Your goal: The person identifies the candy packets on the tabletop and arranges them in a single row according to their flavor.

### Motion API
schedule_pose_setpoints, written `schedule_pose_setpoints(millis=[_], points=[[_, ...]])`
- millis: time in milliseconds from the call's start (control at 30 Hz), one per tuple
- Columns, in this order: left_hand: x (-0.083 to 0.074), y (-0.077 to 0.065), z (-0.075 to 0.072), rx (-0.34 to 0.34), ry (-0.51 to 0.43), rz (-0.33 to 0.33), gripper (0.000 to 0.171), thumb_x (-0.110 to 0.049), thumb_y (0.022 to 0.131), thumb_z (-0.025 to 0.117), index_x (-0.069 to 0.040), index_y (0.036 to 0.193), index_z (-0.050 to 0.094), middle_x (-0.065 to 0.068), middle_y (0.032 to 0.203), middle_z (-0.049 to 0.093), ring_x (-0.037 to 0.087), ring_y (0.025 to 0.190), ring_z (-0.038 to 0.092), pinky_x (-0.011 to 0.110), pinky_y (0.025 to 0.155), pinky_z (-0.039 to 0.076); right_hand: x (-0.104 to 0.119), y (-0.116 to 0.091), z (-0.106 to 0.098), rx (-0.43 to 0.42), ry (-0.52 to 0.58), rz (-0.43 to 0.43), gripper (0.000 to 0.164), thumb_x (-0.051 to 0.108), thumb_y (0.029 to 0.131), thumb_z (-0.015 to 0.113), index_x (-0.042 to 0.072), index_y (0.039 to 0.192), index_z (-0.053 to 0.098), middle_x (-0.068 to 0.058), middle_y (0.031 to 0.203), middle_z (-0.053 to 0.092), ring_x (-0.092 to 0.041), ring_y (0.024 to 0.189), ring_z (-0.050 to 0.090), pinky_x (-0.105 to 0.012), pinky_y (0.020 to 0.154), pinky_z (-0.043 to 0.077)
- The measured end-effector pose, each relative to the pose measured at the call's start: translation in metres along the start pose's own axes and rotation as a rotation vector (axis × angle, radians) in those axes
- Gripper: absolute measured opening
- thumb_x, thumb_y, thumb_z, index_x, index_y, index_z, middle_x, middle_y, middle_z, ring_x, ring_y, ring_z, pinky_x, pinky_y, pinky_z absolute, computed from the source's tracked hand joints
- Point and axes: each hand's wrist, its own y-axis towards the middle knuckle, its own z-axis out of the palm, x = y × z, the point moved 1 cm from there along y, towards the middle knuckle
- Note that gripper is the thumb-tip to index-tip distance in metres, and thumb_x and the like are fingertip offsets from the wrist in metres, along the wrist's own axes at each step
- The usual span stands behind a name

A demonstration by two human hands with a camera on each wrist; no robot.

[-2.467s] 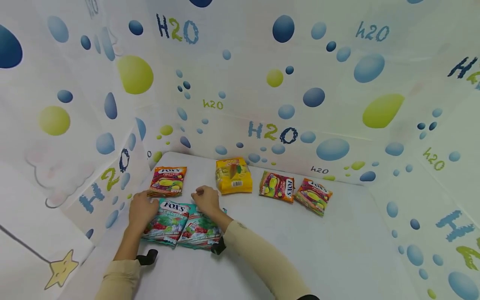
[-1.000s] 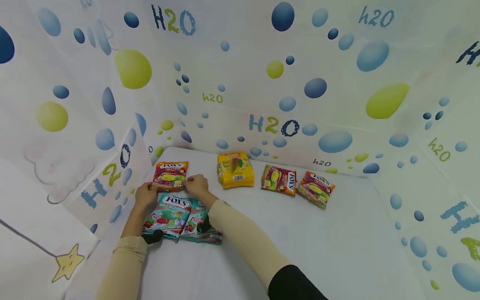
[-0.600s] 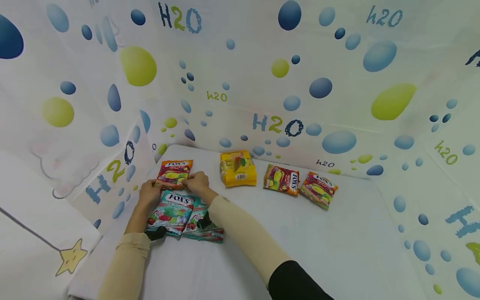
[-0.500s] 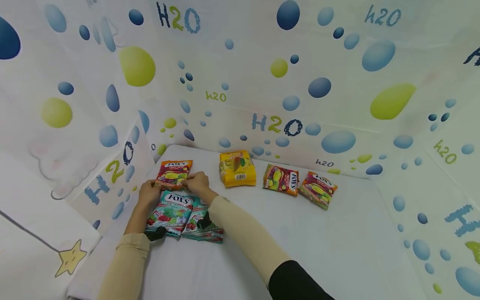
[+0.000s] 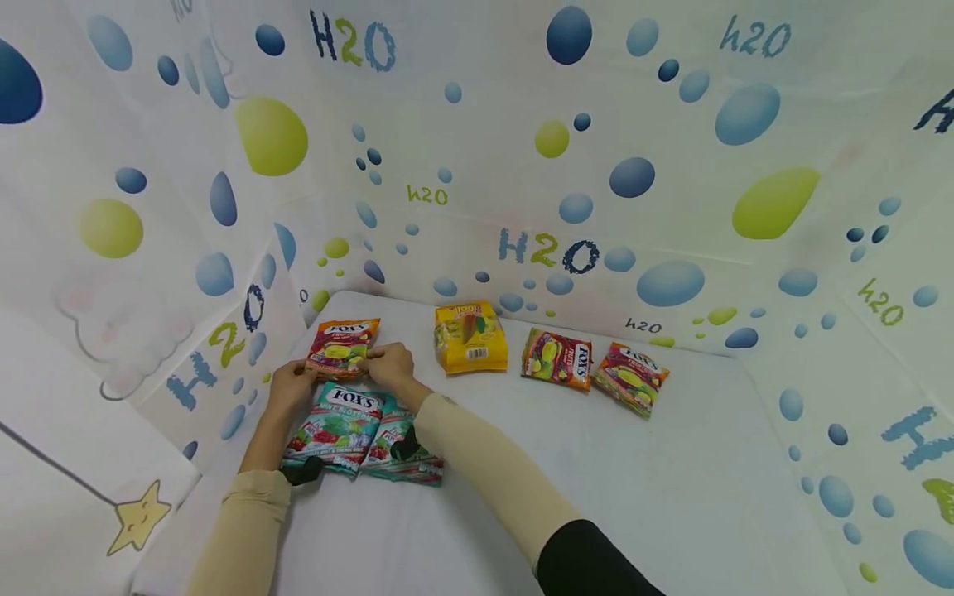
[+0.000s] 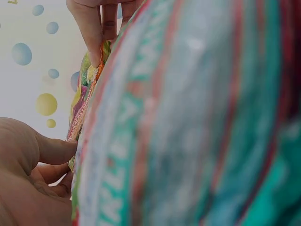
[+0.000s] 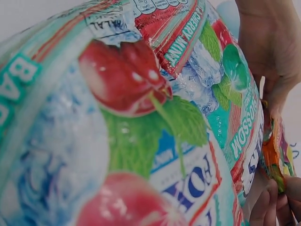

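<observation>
Both hands pinch the near edge of an orange-and-red Fox's Fruits candy bag (image 5: 344,341) at the table's back left. My left hand (image 5: 289,389) has its near left corner between thumb and fingers; my right hand (image 5: 391,367) has the near right corner. In the left wrist view, the pinched candy bag (image 6: 81,106) shows edge-on between the hands. Right below it on the table lie two teal Fox's mint candy bags, the left one (image 5: 335,430) in full print and the right one (image 5: 391,451) partly behind the right wrist. A teal bag (image 7: 141,122) fills much of the right wrist view.
A yellow candy bag (image 5: 471,339) stands at the back middle of the white table (image 5: 596,488). To its right lie two more orange-red Fox's bags, one (image 5: 555,358) beside the other (image 5: 632,378). Patterned white sheeting (image 5: 477,165) encloses the back and sides.
Both hands have moved up from the teal bags to the orange-red candy bag and taken hold of its near corners. Since then the bag has shifted only slightly.
</observation>
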Motion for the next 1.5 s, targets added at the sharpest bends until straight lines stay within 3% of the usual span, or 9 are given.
schedule_pose_setpoints(millis=[333, 567, 900, 1200, 1500], points=[[-0.007, -0.006, 0.0, -0.022, 0.001, 0.066, 0.052, -0.018, 0.112, 0.041, 0.012, 0.155, 0.035, 0.034, 0.152, 0.041, 0.045, 0.139, 0.04, 0.056, 0.116, 0.036, 0.005, -0.001, -0.006, -0.013, 0.005, -0.038, 0.015, 0.022, 0.089, 0.085, 0.017, 0.103, 0.084, 0.008, 0.07, 0.073, -0.01, 0.062, 0.07, -0.025, 0.061, 0.056], [-0.011, -0.011, -0.002, -0.071, 0.073, 0.13, 0.051, -0.02, 0.111, 0.045, 0.013, 0.149, 0.043, 0.033, 0.141, 0.047, 0.045, 0.13, 0.045, 0.055, 0.105, 0.041, 0.008, -0.007, -0.013, -0.016, 0.02, -0.034, 0.019, 0.024, 0.088, 0.087, 0.018, 0.105, 0.085, 0.007, 0.077, 0.076, -0.016, 0.069, 0.074, -0.026, 0.063, 0.057], [-0.023, -0.017, 0.001, -0.097, 0.104, 0.182, 0.05, -0.019, 0.11, 0.048, 0.014, 0.148, 0.044, 0.033, 0.139, 0.048, 0.042, 0.119, 0.052, 0.04, 0.086, 0.049, 0.008, -0.009, -0.025, -0.024, 0.053, -0.082, 0.022, 0.022, 0.088, 0.086, 0.015, 0.109, 0.084, 0.003, 0.077, 0.077, -0.026, 0.075, 0.077, -0.027, 0.055, 0.057], [-0.029, -0.024, 0.002, -0.077, 0.099, 0.198, 0.052, -0.021, 0.11, 0.048, 0.014, 0.149, 0.044, 0.033, 0.138, 0.048, 0.042, 0.119, 0.052, 0.041, 0.088, 0.048, 0.008, -0.015, -0.036, -0.024, 0.044, -0.097, 0.021, 0.024, 0.088, 0.086, 0.015, 0.107, 0.084, 0.007, 0.07, 0.074, -0.015, 0.066, 0.075, -0.025, 0.057, 0.057], [-0.039, -0.033, 0.007, -0.082, 0.119, 0.212, 0.052, -0.022, 0.111, 0.048, 0.014, 0.148, 0.044, 0.033, 0.139, 0.049, 0.044, 0.12, 0.051, 0.048, 0.092, 0.048, 0.007, -0.021, -0.049, -0.02, 0.077, -0.125, 0.021, 0.023, 0.088, 0.086, 0.013, 0.106, 0.084, 0.007, 0.07, 0.074, -0.022, 0.073, 0.078, -0.024, 0.056, 0.057]])
